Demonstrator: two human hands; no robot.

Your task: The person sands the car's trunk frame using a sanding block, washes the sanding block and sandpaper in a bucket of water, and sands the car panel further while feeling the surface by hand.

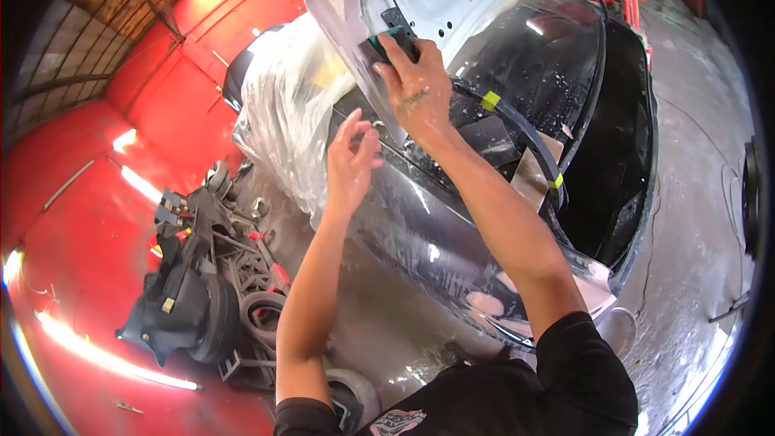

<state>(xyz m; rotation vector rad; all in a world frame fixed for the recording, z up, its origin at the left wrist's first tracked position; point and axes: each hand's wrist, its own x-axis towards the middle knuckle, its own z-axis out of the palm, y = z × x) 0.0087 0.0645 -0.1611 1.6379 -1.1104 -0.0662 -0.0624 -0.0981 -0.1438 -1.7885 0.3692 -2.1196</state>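
My right hand [416, 89] is wrapped round a dark sanding block [393, 44] with a green edge, held against the grey-white raised panel [343, 0] of a car. My left hand [352, 153] is raised beside the panel's lower edge, its fingers apart and slightly curled, holding nothing. Below both hands lies the dark, dusty car body [412, 210], with pale pink filler patches [485, 303] near its corner. A black seal strip with yellow tape [490, 100] runs across the opening to the right of my right hand.
Clear plastic sheeting [278, 89] covers the car at the left. Car parts and a tire [262, 315] are piled on the floor by a red wall [73, 226]. A cable [702, 133] crosses the grey floor at right.
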